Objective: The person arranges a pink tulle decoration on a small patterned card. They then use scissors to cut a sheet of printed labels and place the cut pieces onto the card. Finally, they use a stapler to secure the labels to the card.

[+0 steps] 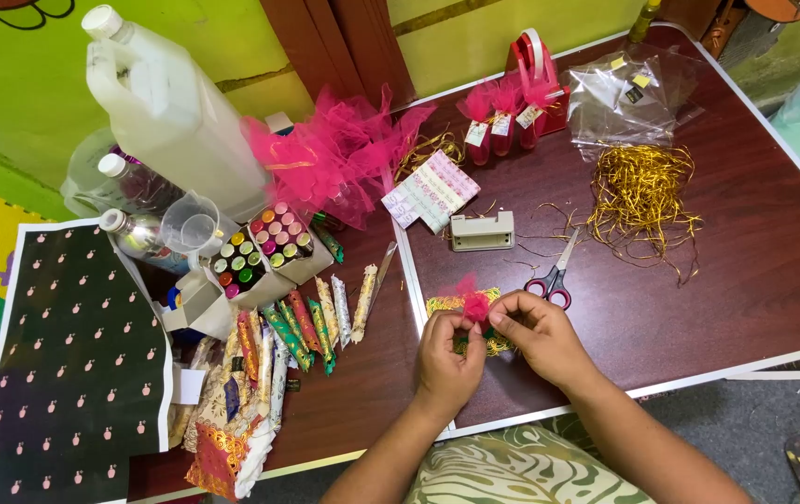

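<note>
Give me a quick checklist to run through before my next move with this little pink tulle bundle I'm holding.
1. Pink tulle bundle pinched by both hands: ok, left hand and right hand each have fingertips on it.
2. Bundle closed with a tie: cannot tell, fingers cover that spot.
3. Scissors within reach: ok, lying shut just beyond the right hand.
4. Gold ribbon available: ok, a loose tangled pile lies behind the scissors.
5. Finished pieces out of the way: ok, three wrapped bottles stand at the far edge.
6. Table space near the hands: ok, bare wood to the right.
</note>
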